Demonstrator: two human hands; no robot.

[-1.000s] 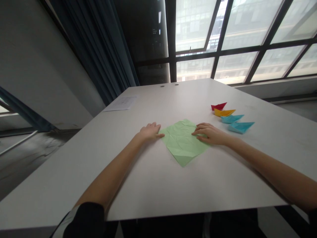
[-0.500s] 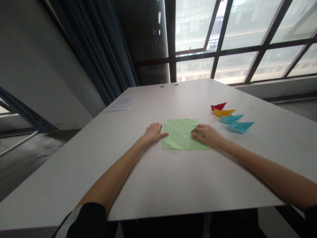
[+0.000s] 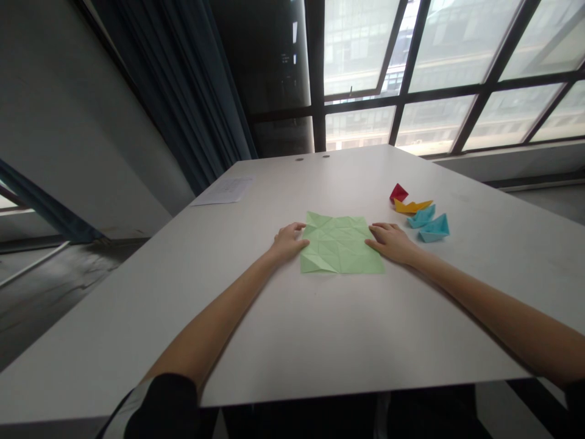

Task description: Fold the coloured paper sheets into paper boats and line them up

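Note:
A creased sheet of light green paper [image 3: 340,247] lies on the white table in front of me, with fold lines all across it and its far left corner slightly raised. My left hand [image 3: 289,242] grips its left edge, thumb on top and fingers partly hidden at the rim. At the right edge, my right hand [image 3: 390,242] holds the sheet in a similar way, thumb over the paper. Just beyond that hand stand folded paper boats: a red one [image 3: 399,193], a yellow-orange one [image 3: 412,207] and two light blue ones, the nearer blue boat [image 3: 434,228] being closest.
A white printed sheet [image 3: 222,191] lies at the table's left edge. The white table [image 3: 292,341] reaches to the windows [image 3: 361,128] at the back. A dark blue curtain [image 3: 183,91] hangs at the left.
My right hand has slid right, from on top of the green paper to its edge. The paper's far left corner has risen a little. The red and blue boats have turned.

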